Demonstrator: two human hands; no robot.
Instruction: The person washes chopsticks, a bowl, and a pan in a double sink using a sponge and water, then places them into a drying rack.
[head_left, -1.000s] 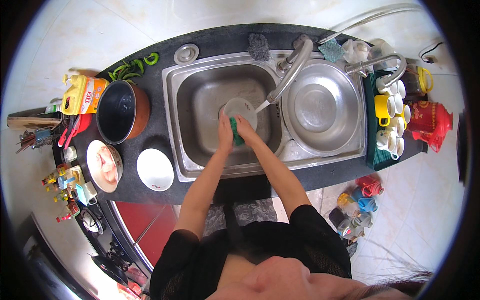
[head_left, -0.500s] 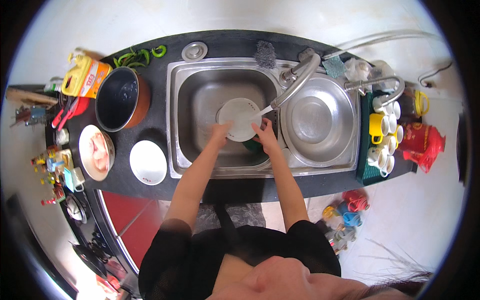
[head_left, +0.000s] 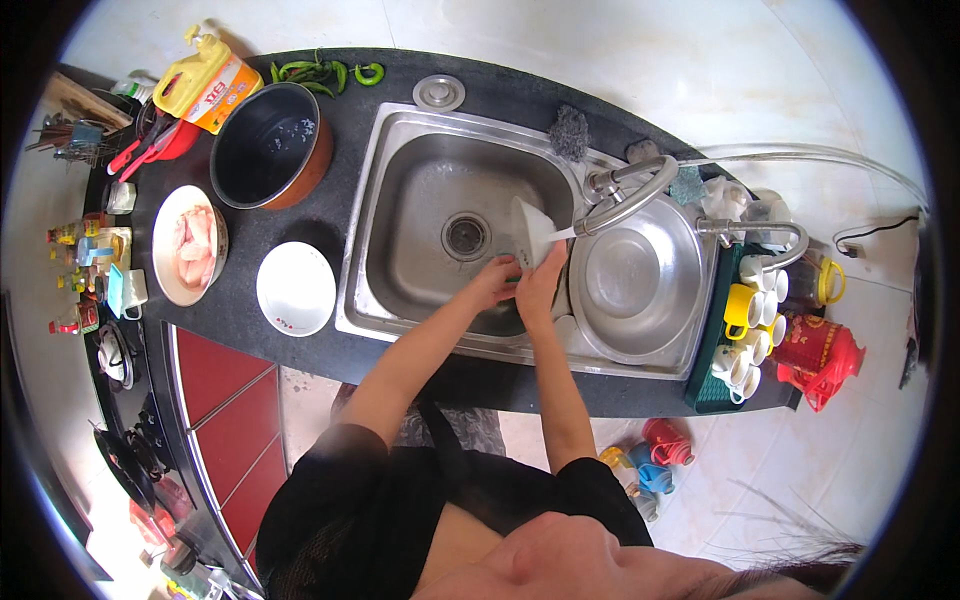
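Note:
A white plate (head_left: 526,226) stands tilted nearly on edge over the right part of the left sink basin (head_left: 405,215). My left hand (head_left: 494,284) grips its near edge with curled fingers. On the right side, my right hand (head_left: 541,286) holds the plate, its fingers reaching up along the rim. Water from the curved faucet (head_left: 640,205) runs onto the plate beside my right fingertips. Below and left of the plate, the round drain (head_left: 465,237) shows in the basin floor.
A metal bowl (head_left: 640,275) fills the right basin. Left of the sink are another white plate (head_left: 296,289), a bowl of pale meat (head_left: 190,245) and a dark pot (head_left: 270,150). Green peppers (head_left: 315,75) lie behind; cups on a green tray (head_left: 712,370) stand right.
The plate has gone from lying nearly flat to tilted on edge, and sits further right. Both hands have moved right with it, baring the drain. The view has turned.

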